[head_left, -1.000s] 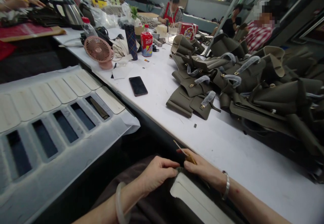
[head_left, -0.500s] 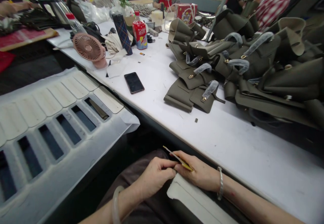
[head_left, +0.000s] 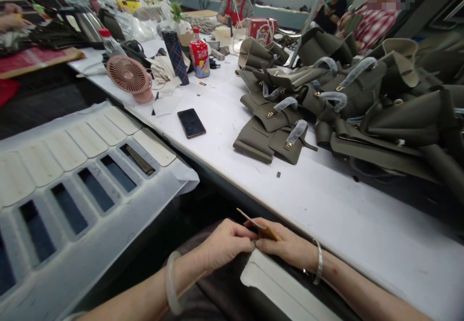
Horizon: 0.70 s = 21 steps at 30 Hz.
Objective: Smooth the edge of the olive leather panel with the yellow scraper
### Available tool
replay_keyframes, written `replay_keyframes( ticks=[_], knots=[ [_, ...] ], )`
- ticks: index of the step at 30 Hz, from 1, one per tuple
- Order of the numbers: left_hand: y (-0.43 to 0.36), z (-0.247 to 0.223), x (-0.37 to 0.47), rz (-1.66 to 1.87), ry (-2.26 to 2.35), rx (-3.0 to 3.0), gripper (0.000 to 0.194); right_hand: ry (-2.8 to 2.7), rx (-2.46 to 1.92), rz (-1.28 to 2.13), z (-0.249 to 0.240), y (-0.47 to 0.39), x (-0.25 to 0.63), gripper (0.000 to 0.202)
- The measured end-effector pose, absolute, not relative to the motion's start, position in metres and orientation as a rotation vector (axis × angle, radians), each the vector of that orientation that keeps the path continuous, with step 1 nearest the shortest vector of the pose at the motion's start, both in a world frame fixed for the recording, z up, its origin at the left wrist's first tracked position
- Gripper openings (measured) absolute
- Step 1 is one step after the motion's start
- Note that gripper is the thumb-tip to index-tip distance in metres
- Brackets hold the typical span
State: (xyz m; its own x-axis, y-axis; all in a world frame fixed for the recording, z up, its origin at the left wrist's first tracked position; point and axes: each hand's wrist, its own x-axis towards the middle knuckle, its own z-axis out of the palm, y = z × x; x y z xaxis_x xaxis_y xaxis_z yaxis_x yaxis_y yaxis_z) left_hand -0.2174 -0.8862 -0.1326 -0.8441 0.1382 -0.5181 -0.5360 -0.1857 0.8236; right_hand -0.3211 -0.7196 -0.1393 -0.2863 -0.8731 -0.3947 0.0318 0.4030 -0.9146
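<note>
Over my lap lies a dark olive leather piece with a pale panel (head_left: 281, 282) on it. My left hand (head_left: 230, 243), a pale bangle on its wrist, pinches the piece's upper end between thumb and fingers. Close against it, my right hand (head_left: 286, 244) has its thumb on the same end and holds a thin yellow-edged tool (head_left: 268, 230) between its fingers. The fingertips of both hands nearly meet, and what lies between them is too small to make out.
Olive bag parts (head_left: 348, 98) with wrapped handles are heaped on the white table (head_left: 224, 152). A phone (head_left: 191, 123), pink fan (head_left: 129, 77) and red bottle (head_left: 199, 55) stand farther left. White trays (head_left: 76, 190) flank my left side. People sit beyond.
Both hands stay at the pale panel's end. The yellow-edged tool has tilted slightly, and my right hand has turned a little. The view has shifted slightly.
</note>
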Motion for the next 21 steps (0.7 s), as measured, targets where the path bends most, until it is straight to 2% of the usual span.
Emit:
replay_keyframes(
  ticks=[8, 21],
  knots=[
    [-0.883, -0.139, -0.214, 1.987, 1.814, -0.449, 0.038, 1.648, -0.79, -1.121, -0.132, -0.724, -0.314, 0.043],
    [-0.888, -0.135, -0.219, 2.094, 1.628, -0.358, 0.034, 1.629, -0.649, -1.149, -0.144, -0.709, -0.317, 0.049]
  ],
)
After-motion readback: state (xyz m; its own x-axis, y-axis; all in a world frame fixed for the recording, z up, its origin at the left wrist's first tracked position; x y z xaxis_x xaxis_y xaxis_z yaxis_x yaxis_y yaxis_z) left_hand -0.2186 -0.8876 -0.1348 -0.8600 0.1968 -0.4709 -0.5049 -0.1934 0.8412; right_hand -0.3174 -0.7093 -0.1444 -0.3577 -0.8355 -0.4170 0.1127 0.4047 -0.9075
